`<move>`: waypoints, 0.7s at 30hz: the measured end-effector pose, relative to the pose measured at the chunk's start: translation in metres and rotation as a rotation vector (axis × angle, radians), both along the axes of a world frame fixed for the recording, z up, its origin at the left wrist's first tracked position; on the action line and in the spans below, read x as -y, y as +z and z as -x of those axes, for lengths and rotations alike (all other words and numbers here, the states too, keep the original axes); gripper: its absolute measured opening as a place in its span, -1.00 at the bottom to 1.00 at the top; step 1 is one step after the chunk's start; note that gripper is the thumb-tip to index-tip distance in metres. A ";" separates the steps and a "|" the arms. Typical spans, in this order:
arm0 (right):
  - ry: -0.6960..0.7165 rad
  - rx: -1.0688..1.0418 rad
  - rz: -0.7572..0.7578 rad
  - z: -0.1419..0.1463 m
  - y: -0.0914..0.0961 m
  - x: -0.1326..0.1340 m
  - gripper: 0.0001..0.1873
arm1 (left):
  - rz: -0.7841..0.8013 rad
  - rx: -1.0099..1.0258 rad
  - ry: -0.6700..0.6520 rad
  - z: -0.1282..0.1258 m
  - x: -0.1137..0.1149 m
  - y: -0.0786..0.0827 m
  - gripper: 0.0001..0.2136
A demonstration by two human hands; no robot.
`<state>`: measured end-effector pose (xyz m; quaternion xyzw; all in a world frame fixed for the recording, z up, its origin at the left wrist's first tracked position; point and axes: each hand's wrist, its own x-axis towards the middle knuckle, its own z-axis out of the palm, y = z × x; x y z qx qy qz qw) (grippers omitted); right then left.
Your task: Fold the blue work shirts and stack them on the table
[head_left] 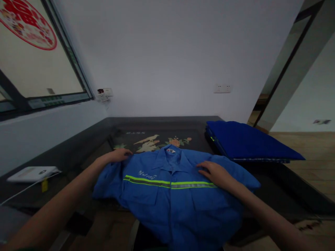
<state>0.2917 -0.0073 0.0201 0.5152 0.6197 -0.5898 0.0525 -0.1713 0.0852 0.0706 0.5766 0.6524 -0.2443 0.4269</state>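
A blue work shirt (170, 198) with a yellow-green reflective band across the chest lies front-up on the dark table (125, 123), its hem hanging over the near edge. My left hand (119, 155) rests on the shirt's left shoulder, fingers curled over the fabric at the table. My right hand (214, 172) lies flat on the shirt's right chest near the collar, fingers stretched out.
A stack of folded dark blue garments (248, 143) sits at the table's right back corner. A white device (32, 173) with a cable lies at the left. A bird-and-flower inlay (154, 141) decorates the tabletop. Wall sockets, a window at left, a doorway at right.
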 end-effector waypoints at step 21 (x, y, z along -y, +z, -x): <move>0.074 0.041 0.045 0.035 -0.089 -0.026 -0.80 | -0.186 0.139 -0.029 -0.060 0.054 -0.066 -0.78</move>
